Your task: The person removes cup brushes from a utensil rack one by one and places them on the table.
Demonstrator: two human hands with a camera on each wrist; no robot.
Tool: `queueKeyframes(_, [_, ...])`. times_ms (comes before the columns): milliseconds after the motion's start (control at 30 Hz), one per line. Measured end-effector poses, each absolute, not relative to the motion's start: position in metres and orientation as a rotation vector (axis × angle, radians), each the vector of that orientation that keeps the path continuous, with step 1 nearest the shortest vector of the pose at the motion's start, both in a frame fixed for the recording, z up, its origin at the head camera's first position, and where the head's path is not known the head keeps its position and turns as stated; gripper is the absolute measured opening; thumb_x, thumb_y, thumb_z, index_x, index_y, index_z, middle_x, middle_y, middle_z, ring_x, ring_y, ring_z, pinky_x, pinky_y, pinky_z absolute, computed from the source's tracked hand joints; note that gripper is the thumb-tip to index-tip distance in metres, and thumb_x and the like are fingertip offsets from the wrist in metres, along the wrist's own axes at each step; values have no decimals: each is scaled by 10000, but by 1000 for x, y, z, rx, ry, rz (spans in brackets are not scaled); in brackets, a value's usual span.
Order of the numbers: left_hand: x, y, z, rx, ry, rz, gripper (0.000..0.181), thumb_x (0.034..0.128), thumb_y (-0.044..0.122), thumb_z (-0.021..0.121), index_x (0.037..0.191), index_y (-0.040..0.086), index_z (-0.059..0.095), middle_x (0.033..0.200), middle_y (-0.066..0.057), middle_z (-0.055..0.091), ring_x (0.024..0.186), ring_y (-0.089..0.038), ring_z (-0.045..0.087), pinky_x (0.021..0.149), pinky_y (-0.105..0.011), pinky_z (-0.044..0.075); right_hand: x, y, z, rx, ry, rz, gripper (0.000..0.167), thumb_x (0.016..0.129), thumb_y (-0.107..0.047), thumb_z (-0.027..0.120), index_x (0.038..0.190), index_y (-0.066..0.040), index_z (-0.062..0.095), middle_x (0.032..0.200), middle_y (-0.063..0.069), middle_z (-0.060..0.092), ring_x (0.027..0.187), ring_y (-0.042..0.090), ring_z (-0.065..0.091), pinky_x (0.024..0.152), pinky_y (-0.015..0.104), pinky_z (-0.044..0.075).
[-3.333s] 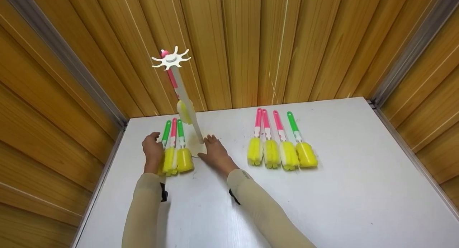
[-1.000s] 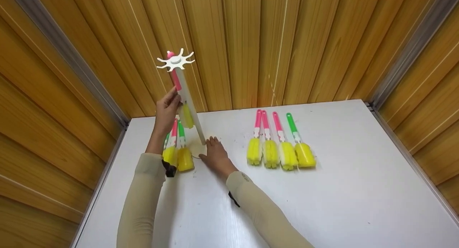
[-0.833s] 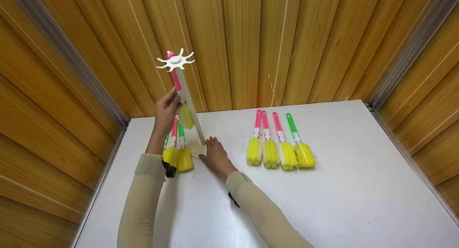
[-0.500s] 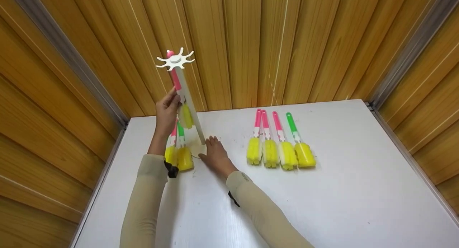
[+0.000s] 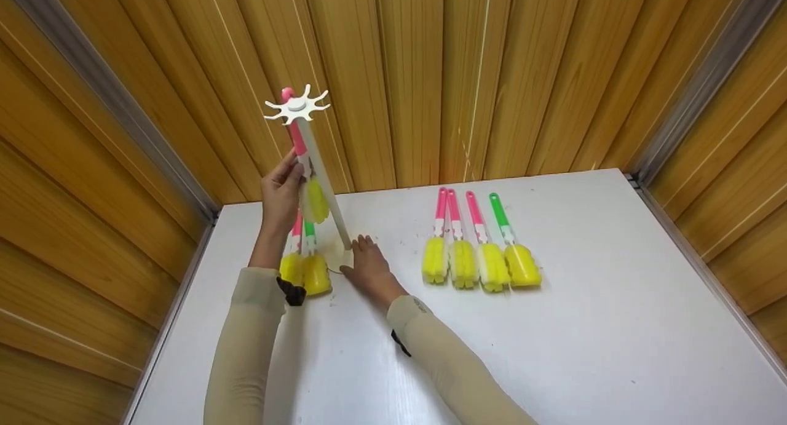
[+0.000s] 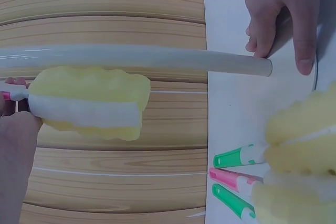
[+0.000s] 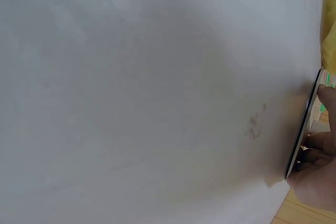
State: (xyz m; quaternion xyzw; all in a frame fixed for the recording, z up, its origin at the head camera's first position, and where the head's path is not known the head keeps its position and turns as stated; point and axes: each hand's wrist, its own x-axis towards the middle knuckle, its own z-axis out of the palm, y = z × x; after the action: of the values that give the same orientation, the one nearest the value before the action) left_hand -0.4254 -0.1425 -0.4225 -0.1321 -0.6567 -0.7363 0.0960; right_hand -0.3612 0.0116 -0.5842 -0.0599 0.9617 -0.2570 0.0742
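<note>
My left hand [image 5: 281, 194], raised beside the stand, pinches a sponge bottle brush [image 5: 315, 200] by the white lower part of its pink handle. The handle's pink end shows just behind the star-shaped top [image 5: 297, 104] of the white stand; whether it is hooked there is hard to see. In the left wrist view, the yellow and white sponge head [image 6: 89, 103] hangs alongside the pole [image 6: 157, 57], a narrow gap between them. Low down, my right hand [image 5: 371, 265] presses on the stand's round base [image 5: 329, 256], thumb and fingers spread near the pole's foot.
On the white table [image 5: 553, 351], several bottle brushes [image 5: 464, 264] lie in a row to the right. More brushes [image 5: 316, 274] lie left of the base, partly covered by my left arm. Wood-patterned panels [image 5: 418, 74] enclose the back and sides.
My left hand has risen from beside the left-hand brushes and taken hold of the hanging brush. Lately that brush has shifted slightly left. My right hand stays on the base.
</note>
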Motion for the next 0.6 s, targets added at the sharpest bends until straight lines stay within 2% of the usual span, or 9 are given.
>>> queueKeyframes(167, [-424, -144, -422, -386, -1923, -2192, 415, 1039, 142, 571, 1449, 204, 577, 1321, -110, 651, 1017, -226, 596, 854, -274, 522, -361, 11, -587, -203, 2920, -731, 724, 1009, -417, 620, 1547, 3, 379, 1635, 170, 307, 1530, 312, 242, 1228, 422, 236])
queueKeyframes(433, [-422, -143, -419, -310, -1918, -2235, 401, 1036, 153, 579, 1423, 254, 600, 1336, -96, 657, 1086, -270, 610, 933, -323, 527, -360, 11, -587, -191, 2910, -791, 721, 1005, -395, 634, 1543, 13, 380, 1633, 181, 305, 1525, 326, 249, 1223, 447, 246])
queueKeyframes(600, [-424, -145, -419, -297, -1867, -2280, 390, 1034, 134, 579, 1409, 233, 615, 1323, -90, 666, 1068, -250, 611, 913, -308, 524, -359, 10, -586, -186, 2906, -806, 723, 1008, -402, 630, 1551, 1, 373, 1641, 168, 293, 1530, 316, 237, 1225, 445, 238])
